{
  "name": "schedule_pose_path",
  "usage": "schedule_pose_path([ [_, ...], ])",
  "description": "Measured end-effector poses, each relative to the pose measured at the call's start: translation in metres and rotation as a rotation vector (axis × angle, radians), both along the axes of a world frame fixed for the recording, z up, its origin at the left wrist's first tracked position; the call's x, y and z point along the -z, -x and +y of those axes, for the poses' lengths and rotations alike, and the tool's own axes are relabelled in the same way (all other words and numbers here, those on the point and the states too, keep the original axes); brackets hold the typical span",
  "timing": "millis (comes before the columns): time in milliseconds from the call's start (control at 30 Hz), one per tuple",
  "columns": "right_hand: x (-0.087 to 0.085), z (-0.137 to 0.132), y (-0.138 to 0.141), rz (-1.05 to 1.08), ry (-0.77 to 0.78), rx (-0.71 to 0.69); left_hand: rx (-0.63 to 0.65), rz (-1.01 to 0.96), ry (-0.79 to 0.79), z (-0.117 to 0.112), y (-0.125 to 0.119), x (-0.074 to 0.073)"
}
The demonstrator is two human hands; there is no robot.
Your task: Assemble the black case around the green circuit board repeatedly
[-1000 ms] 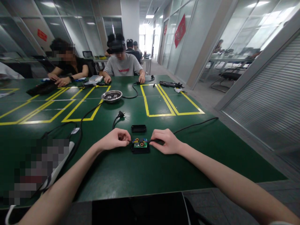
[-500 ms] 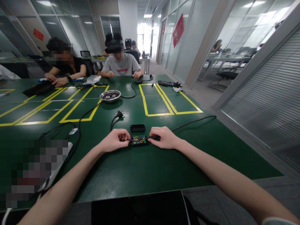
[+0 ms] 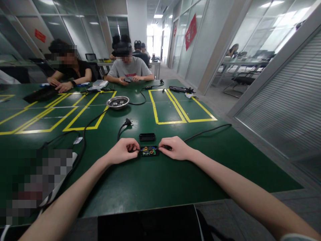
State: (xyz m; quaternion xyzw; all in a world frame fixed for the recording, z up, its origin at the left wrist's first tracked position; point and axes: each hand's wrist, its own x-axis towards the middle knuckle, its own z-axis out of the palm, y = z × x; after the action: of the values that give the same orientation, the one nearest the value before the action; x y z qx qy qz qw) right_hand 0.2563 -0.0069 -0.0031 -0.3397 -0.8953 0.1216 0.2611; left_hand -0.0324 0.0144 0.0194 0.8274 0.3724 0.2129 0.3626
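A small open black case with a green circuit board point(image 3: 149, 151) lies on the green table point(image 3: 150, 180) in front of me. My left hand point(image 3: 123, 150) is closed in a pinch on the black cable at the case's left end. My right hand point(image 3: 175, 147) is closed on the black cable point(image 3: 205, 131) at the case's right end. The case's black lid point(image 3: 147, 137) lies just behind it. A black plug point(image 3: 127, 123) rests on the table further back.
A metal bowl point(image 3: 117, 102) holding small parts stands in the middle, among yellow tape lines. Two people sit at the far side with their hands on the table. A black tool point(image 3: 181, 89) lies at the back right. Black cables run along the left.
The view shifted slightly, so the case and both hands sit a little higher in the picture. The person in the grey shirt has drawn both hands together.
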Motion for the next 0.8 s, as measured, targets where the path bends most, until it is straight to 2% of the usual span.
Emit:
schedule_pose_path([
  [133,0.0008,0.0027,-0.0010,0.018,0.007,0.032,-0.017,-0.011,-0.080,-0.0010,0.0003,0.0000],
  [267,0.0017,0.0042,-0.0025,0.039,0.040,0.014,-0.024,-0.005,-0.090,-0.0016,0.0002,-0.0012],
  [533,-0.0015,0.0042,-0.0045,0.078,0.066,-0.029,0.068,-0.014,-0.111,0.0009,0.0018,0.0010],
  [800,-0.0036,0.0075,-0.0005,0.025,0.093,-0.005,0.128,0.061,-0.184,-0.0004,0.0039,-0.0031],
])
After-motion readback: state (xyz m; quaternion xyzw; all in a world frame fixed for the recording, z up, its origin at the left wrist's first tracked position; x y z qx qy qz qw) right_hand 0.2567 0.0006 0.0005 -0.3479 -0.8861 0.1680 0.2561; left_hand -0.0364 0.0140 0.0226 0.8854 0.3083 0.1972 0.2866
